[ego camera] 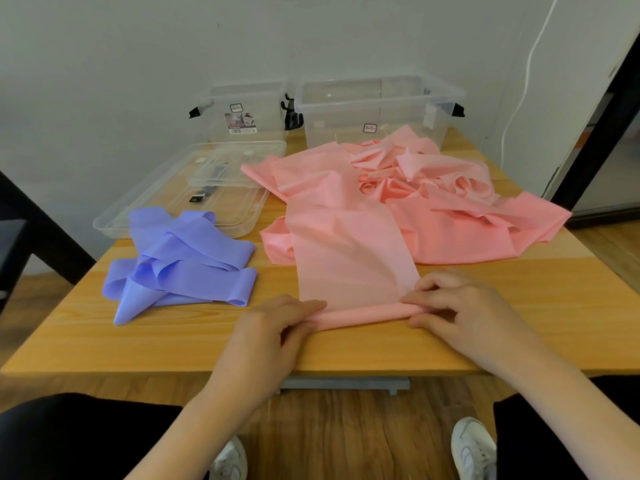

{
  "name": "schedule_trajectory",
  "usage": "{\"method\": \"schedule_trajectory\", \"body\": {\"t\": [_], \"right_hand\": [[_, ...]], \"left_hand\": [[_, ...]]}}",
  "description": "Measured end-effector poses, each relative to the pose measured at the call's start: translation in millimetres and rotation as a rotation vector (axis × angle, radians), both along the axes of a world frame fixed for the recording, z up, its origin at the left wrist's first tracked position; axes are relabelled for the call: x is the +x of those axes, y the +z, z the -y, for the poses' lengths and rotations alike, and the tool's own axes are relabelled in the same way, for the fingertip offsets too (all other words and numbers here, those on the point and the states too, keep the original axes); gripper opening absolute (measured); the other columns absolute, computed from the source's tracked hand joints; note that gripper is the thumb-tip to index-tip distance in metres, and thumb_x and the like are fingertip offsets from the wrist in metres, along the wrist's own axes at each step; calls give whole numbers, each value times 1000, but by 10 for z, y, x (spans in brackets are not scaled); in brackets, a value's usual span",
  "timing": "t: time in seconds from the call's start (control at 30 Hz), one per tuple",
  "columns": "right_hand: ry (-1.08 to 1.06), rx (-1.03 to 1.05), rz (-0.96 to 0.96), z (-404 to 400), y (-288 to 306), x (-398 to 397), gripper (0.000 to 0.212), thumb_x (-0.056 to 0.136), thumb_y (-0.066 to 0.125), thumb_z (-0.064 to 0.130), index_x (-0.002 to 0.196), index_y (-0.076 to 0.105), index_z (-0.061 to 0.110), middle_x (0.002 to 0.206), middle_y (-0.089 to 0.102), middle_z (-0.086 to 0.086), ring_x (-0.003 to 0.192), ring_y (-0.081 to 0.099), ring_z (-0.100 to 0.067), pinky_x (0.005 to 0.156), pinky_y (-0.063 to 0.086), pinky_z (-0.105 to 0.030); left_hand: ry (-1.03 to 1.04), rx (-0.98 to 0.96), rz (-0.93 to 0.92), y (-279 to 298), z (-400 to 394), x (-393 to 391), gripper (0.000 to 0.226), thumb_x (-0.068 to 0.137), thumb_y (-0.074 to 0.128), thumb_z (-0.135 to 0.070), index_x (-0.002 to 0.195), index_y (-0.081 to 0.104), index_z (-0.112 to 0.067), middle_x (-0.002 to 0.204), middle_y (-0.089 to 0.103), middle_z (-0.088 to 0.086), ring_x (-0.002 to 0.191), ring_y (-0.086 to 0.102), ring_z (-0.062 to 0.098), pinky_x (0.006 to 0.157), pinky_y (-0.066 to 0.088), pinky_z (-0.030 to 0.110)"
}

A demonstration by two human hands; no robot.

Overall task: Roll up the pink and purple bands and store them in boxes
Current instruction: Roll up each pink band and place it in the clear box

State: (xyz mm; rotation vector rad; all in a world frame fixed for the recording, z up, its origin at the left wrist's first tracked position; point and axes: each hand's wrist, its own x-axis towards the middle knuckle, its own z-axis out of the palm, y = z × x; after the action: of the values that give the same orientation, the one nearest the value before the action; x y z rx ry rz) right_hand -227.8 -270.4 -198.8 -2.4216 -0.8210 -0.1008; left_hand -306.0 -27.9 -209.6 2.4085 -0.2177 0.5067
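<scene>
A long pink band (353, 237) runs from a crumpled heap at the back right of the wooden table (173, 344) down to a thin rolled end (363, 315) near the front edge. My left hand (280, 323) pinches the roll's left end and my right hand (457, 306) pinches its right end, fingers curled over it. A purple band (183, 265) lies in a loose tangle on the table's left side, touched by neither hand. Two clear plastic boxes stand open at the back: a small box (242, 112) and a larger box (377, 109).
Two clear lids (180, 199) lie stacked behind the purple band. Black clips hang on the boxes' sides. A white cable runs down the wall at the right. A dark frame stands at the far right. My knees and white shoes show below the table edge.
</scene>
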Motion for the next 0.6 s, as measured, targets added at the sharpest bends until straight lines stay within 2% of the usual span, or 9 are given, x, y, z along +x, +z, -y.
{"method": "schedule_trajectory", "body": {"t": [0.07,0.13,0.23,0.3,0.4,0.5,0.57,0.6], "right_hand": [[-43,56,20,-20,-22,-22,22,74,74,12,95,74,20,87,63,16,87,53,0,82,35,-4],[-121,147,33,-40,-22,-32,18,76,72,11,92,74,21,83,62,18,80,56,-1,81,35,-2],[-192,214,3,-74,-13,-30,14,79,69,11,87,73,21,78,58,24,78,55,7,76,35,0],[-184,169,17,-95,-38,-18,14,82,66,8,86,73,19,79,59,21,79,55,3,76,33,0],[-122,69,101,-90,-85,-2,16,80,66,5,89,74,15,89,61,10,90,53,-8,81,34,-9],[-23,-21,130,-48,-99,0,23,75,74,13,98,73,16,98,59,9,95,47,-5,86,40,-27],[0,-21,135,-42,-87,-12,26,75,74,12,100,72,18,94,58,14,93,48,-4,84,41,-29],[-7,4,134,-43,-83,-19,24,76,71,10,99,72,19,92,58,16,91,49,-3,83,41,-26]], "left_hand": [[57,-26,9,-8,7,-10,23,83,67,-10,103,70,-21,88,52,-35,86,48,-26,75,32,-5],[61,-22,24,-18,7,-1,16,84,65,-14,97,72,-21,88,54,-35,86,47,-28,76,32,-6],[20,47,0,-62,14,24,22,79,61,-31,93,73,-19,95,60,-18,92,49,-15,82,31,-3],[24,73,-12,-77,18,38,25,75,63,-30,94,73,-17,96,57,-14,91,49,-8,82,31,-3],[1,-22,-9,-26,36,35,22,78,58,-19,93,74,-17,86,61,-15,90,53,-8,77,35,-1],[-34,-108,-6,19,60,11,30,79,52,-9,97,71,-23,85,60,-20,86,56,-7,76,38,1],[-38,-111,-18,21,62,6,35,79,47,-7,98,71,-25,83,59,-20,85,56,-6,74,38,2],[-30,-102,-19,20,63,9,35,79,46,-7,99,71,-23,82,58,-20,85,55,-7,74,37,1]]}}
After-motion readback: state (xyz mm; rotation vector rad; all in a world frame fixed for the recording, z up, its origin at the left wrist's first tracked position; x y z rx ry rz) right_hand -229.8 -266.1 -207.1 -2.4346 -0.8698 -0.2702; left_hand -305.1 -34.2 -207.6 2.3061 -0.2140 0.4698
